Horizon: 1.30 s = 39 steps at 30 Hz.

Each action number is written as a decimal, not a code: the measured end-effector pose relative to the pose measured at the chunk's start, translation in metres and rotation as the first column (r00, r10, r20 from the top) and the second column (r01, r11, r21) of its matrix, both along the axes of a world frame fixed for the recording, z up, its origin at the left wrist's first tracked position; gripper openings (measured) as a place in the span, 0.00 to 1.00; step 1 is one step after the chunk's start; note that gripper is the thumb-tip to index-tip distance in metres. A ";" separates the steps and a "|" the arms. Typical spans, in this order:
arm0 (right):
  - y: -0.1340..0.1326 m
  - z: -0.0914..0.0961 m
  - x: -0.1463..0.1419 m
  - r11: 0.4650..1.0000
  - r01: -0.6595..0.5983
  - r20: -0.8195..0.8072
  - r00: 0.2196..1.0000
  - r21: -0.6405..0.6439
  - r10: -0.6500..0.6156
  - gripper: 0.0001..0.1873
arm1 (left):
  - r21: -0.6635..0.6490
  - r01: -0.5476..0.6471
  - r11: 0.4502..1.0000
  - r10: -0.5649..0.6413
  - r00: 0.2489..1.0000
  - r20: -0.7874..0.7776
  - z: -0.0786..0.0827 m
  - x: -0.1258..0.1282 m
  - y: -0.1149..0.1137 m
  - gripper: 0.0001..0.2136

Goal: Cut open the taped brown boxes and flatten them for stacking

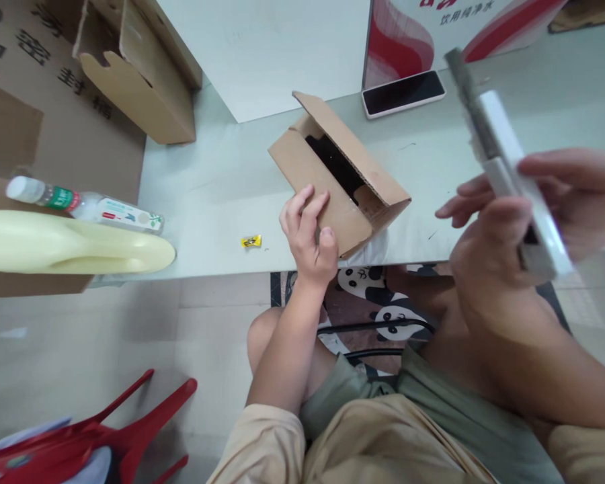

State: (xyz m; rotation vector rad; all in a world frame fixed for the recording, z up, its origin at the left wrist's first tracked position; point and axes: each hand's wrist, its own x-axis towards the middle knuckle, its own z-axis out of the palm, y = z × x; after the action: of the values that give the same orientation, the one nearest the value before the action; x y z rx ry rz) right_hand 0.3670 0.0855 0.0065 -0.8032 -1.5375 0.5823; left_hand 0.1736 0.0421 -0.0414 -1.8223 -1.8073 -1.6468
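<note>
My left hand (310,235) is on the near side of a small brown cardboard box (327,181), fingers bent against its wall. The box's lid flap stands partly raised, and its inside looks dark. To the right, my right hand (494,249) is closed around a long white-and-grey object (514,161), raised over the table edge and blurred by motion. Its exact kind is not clear. Another person's hand (575,195) reaches in from the right edge and touches the same object.
A phone (403,94) lies by a red-and-white carton (444,40). A small yellow packet (251,240) is left of the box. A clear bottle (91,205), a pale yellow bottle (75,242) and cardboard cartons (146,87) stand at left. A red stool (131,430) is below.
</note>
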 end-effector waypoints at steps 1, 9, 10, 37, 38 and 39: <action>0.008 -0.003 -0.006 0.999 0.036 -0.078 0.996 0.028 -0.034 0.13 | 0.006 0.010 1.000 -0.010 1.000 0.011 -0.001 -0.001 0.000 0.23; 0.032 -0.032 -0.013 0.942 -0.059 0.071 0.994 -0.331 0.087 0.16 | 0.038 0.040 0.998 -0.042 0.998 0.055 -0.005 -0.010 0.001 0.23; 0.032 -0.035 -0.013 0.932 -0.062 0.096 0.990 -0.358 0.103 0.16 | 0.040 0.049 0.998 -0.052 0.996 0.067 -0.005 -0.012 0.001 0.23; 0.052 -0.082 -0.017 0.883 -0.109 0.141 0.971 -0.457 0.192 0.26 | -0.103 0.047 0.994 0.060 0.561 0.825 -0.005 -0.057 0.011 0.19; 0.053 -0.083 -0.017 0.877 -0.119 0.132 0.970 -0.465 0.202 0.25 | -0.094 0.047 0.994 0.051 0.568 0.821 -0.005 -0.058 0.011 0.18; 0.054 -0.085 -0.017 0.870 -0.129 0.119 0.971 -0.475 0.209 0.25 | -0.088 0.048 0.995 0.044 0.576 0.816 -0.005 -0.058 0.011 0.18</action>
State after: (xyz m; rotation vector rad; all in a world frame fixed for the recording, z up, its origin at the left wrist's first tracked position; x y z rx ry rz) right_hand 0.3502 0.1393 -0.0780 -1.1087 -1.6567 1.0661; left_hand 0.1157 0.0529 -0.0464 -1.0801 -2.1778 -2.7525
